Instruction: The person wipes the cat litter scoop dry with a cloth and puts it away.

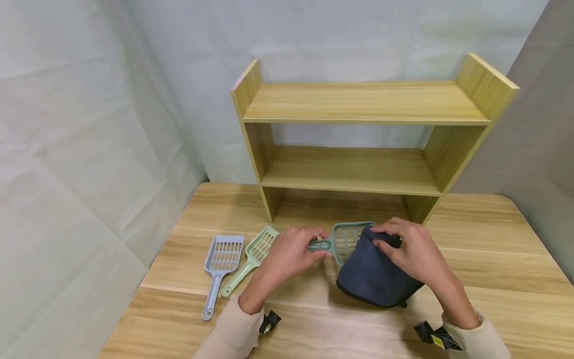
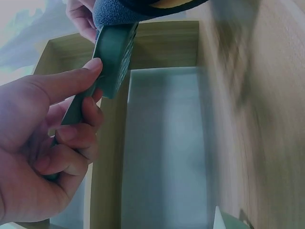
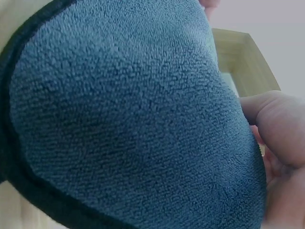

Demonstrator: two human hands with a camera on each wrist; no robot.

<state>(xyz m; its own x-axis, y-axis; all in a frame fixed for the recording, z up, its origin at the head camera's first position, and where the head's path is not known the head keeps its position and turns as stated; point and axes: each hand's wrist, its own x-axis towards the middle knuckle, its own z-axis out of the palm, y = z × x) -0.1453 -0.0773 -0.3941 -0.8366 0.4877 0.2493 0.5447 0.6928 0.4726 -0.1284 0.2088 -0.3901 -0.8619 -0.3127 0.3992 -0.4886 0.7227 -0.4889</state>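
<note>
My left hand (image 1: 293, 252) grips the handle of a dark green litter scoop (image 1: 345, 239), its slotted head pointing right, raised over the table. In the left wrist view the thumb and curled fingers close round the scoop's handle (image 2: 76, 109). My right hand (image 1: 410, 249) pinches a dark blue cloth (image 1: 376, 274) with black edging, which drapes down and overlaps the right part of the scoop head. The fuzzy cloth (image 3: 138, 114) fills most of the right wrist view, with the right hand (image 3: 281, 129) at its right edge.
A blue-grey scoop (image 1: 224, 254) and a light green scoop (image 1: 260, 249) lie on the wooden table (image 1: 314, 319) at the left. Behind the hands stands a wooden shelf (image 1: 354, 169) with two boards. Grey-white sheeting (image 1: 89, 149) hangs around the table.
</note>
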